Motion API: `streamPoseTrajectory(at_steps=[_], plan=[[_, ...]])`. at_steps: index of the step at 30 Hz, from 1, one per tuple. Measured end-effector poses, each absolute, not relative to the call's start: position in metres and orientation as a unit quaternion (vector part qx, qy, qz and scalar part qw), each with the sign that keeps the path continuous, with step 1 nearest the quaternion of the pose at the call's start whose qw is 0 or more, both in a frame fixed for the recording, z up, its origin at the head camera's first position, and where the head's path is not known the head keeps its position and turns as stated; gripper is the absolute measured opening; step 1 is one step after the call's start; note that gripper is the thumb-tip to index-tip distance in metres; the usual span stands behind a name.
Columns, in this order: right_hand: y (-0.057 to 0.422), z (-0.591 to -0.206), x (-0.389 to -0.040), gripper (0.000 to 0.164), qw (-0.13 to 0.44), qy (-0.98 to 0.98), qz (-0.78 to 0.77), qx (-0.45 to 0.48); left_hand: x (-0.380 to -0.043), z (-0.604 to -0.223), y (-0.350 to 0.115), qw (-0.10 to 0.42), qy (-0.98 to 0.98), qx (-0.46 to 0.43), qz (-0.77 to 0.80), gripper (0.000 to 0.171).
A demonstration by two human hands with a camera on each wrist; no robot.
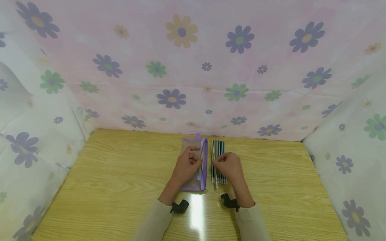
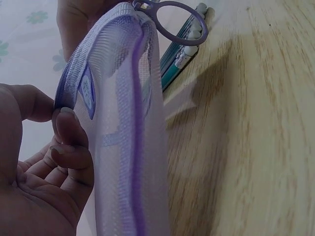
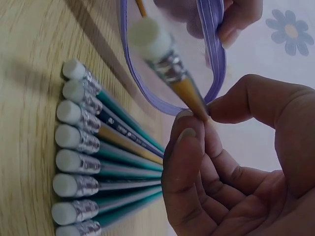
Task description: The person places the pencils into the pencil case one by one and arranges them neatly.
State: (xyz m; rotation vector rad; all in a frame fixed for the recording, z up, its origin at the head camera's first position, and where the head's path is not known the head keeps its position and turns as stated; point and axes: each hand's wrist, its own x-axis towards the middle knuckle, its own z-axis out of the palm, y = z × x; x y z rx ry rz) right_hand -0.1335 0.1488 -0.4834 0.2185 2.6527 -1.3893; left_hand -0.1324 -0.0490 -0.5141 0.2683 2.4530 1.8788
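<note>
A see-through mesh zip pouch (image 1: 188, 184) with purple trim lies at the middle of the table. My left hand (image 1: 188, 165) pinches its zipper edge (image 2: 66, 93) between thumb and fingers, and the mouth (image 3: 170, 109) gapes in the right wrist view. My right hand (image 1: 230, 164) pinches a gold pencil (image 3: 189, 96) by its shaft, its white eraser (image 3: 147, 38) toward the wrist camera. Beside the pouch, a row of pencils (image 1: 222, 147) in teal, dark and gold lies side by side, erasers toward me. The held pencil overlaps this row in the head view.
A purple ring (image 2: 182, 22) hangs from the zipper end of the pouch. The wooden table (image 1: 120, 174) stretches to both sides, with flowered cloth (image 1: 193, 77) standing along its back and sides. Black wrist mounts (image 1: 181, 207) sit at both cuffs.
</note>
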Motion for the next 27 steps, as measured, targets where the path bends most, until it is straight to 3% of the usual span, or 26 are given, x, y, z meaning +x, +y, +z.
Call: streamPoseTrajectory(at_steps=[27], plan=[[0.123, -0.496, -0.133, 0.01, 0.057, 0.82, -0.565, 0.077, -0.132, -0.516, -0.05, 0.014, 0.789, 0.094, 0.608, 0.041]])
